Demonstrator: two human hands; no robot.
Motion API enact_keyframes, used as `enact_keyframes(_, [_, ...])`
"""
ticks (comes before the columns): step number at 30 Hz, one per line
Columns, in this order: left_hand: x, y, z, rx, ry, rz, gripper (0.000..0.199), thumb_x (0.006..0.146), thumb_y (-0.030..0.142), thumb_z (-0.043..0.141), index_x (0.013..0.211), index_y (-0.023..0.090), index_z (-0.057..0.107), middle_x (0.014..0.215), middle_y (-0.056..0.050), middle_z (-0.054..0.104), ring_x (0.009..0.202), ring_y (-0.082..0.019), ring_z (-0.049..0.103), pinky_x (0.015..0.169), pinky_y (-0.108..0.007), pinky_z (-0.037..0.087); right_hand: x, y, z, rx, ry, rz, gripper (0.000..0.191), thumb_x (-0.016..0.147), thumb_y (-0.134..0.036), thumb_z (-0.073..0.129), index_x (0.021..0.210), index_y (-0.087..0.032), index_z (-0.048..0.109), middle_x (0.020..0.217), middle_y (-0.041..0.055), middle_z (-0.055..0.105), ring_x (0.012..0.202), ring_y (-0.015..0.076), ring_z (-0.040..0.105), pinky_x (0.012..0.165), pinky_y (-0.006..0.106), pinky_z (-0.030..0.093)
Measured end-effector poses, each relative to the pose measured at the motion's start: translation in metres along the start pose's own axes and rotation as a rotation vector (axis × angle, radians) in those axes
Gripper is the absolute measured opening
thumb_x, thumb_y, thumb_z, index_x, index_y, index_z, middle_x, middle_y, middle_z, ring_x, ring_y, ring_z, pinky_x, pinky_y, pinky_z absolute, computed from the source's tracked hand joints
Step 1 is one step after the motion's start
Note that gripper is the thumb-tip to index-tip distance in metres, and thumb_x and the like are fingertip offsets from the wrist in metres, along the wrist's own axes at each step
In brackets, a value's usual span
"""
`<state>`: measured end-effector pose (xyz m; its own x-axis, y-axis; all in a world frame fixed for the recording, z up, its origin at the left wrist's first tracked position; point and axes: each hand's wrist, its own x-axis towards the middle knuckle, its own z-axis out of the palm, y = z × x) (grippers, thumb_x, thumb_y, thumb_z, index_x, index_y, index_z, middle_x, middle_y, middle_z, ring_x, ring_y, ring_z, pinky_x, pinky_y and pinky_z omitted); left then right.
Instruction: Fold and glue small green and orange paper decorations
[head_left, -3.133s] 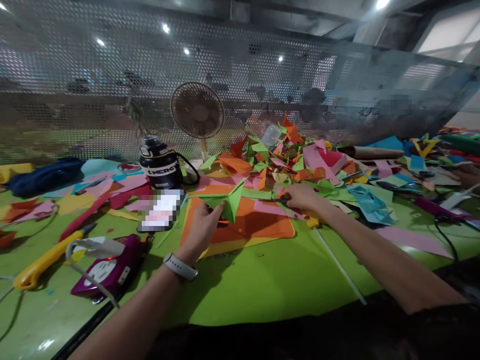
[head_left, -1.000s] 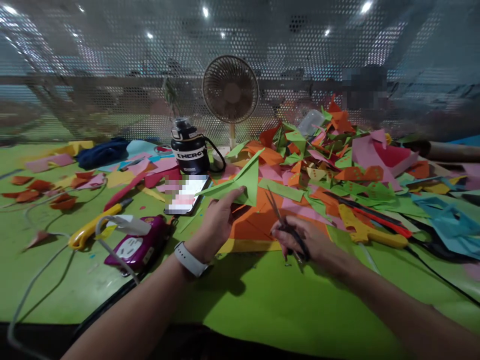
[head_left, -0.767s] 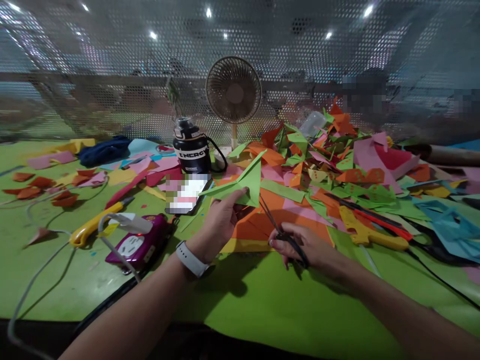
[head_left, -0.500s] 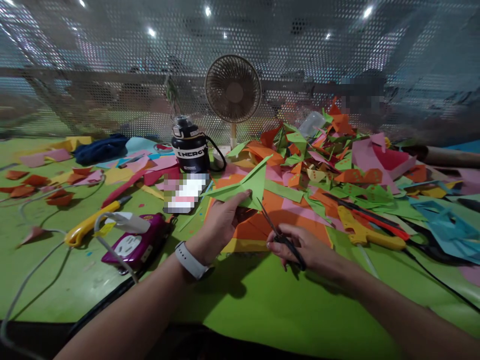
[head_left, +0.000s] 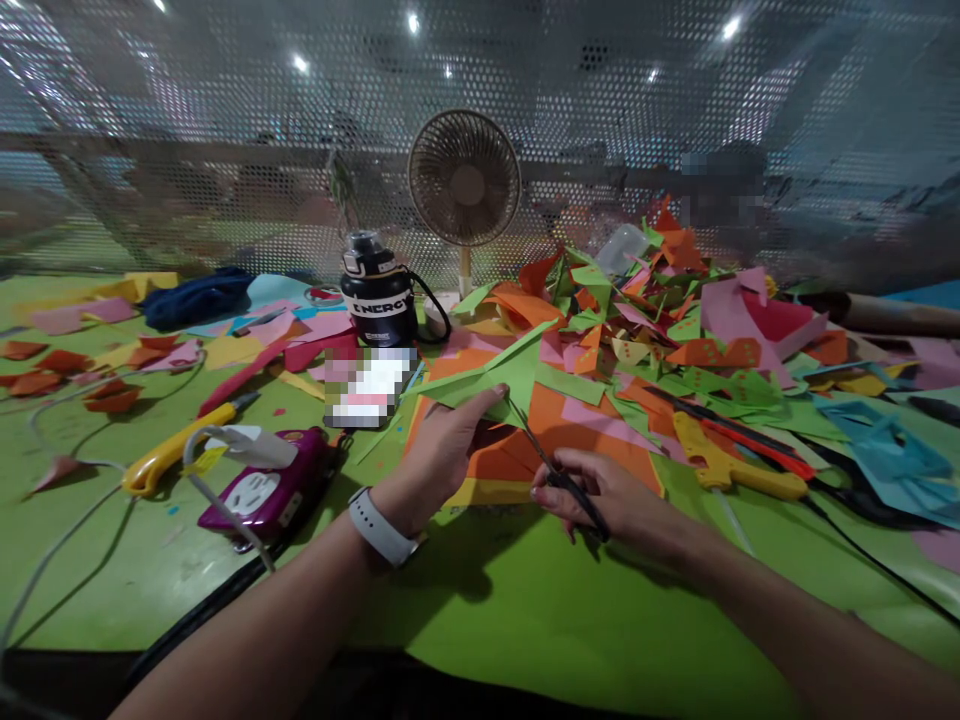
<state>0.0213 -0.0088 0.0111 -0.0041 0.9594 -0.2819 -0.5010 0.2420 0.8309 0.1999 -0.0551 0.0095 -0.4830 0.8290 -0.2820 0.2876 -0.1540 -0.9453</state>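
Note:
A piece of light green paper [head_left: 517,365] is pinched in my left hand [head_left: 450,440], thumb on top, above stacked orange and yellow sheets [head_left: 577,440]. My right hand [head_left: 592,495] is closed round the black handles of a pair of scissors [head_left: 574,487]. The blades point up and left, with their tips at the lower edge of the green paper, close to my left fingertips. A white watch band is on my left wrist.
Cut paper scraps [head_left: 660,300] pile up at the back right. A yellow glue gun [head_left: 731,470] lies right, a yellow-handled tool [head_left: 176,450] and purple power strip [head_left: 270,485] left. A black bottle [head_left: 379,300] and fan [head_left: 465,180] stand behind.
The scissor blades have shifted slightly left, to the edge of the green paper. The paper has tilted a little, its upper tip moving right and down.

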Motion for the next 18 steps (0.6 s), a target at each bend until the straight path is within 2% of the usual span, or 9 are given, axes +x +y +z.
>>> enact_keyframes(7, [-0.0031, 0.0038, 0.0023, 0.006, 0.007, 0.005, 0.012, 0.063, 0.016, 0.076, 0.068, 0.014, 0.066, 0.071, -0.001, 0.068, 0.064, -0.013, 0.061, 0.066, -0.027, 0.053, -0.0009, -0.0005, 0.0001, 0.005, -0.006, 0.004, 0.039, 0.075, -0.049, 0.071, 0.09, -0.017, 0.056, 0.072, -0.0027, 0.051, 0.061, 0.0088, 0.049, 0.054, 0.02, 0.044])
enact_keyframes(13, [-0.0033, 0.0056, 0.0045, -0.012, 0.056, -0.037, 0.01, 0.066, 0.013, 0.074, 0.07, 0.01, 0.065, 0.068, -0.003, 0.066, 0.06, -0.012, 0.06, 0.064, -0.027, 0.053, 0.0003, 0.0023, -0.0022, 0.014, -0.013, -0.023, 0.039, 0.075, -0.05, 0.071, 0.091, -0.016, 0.057, 0.073, -0.0026, 0.052, 0.061, 0.0088, 0.05, 0.054, 0.02, 0.044])
enact_keyframes(18, [0.0, 0.0032, 0.0019, -0.035, 0.023, -0.006, 0.014, 0.066, 0.014, 0.075, 0.074, 0.009, 0.064, 0.068, -0.002, 0.065, 0.06, -0.012, 0.06, 0.063, -0.026, 0.054, 0.0018, 0.0053, -0.0038, 0.025, -0.026, -0.024, 0.04, 0.076, -0.051, 0.07, 0.092, -0.016, 0.057, 0.07, -0.003, 0.052, 0.06, 0.0088, 0.049, 0.054, 0.021, 0.045])
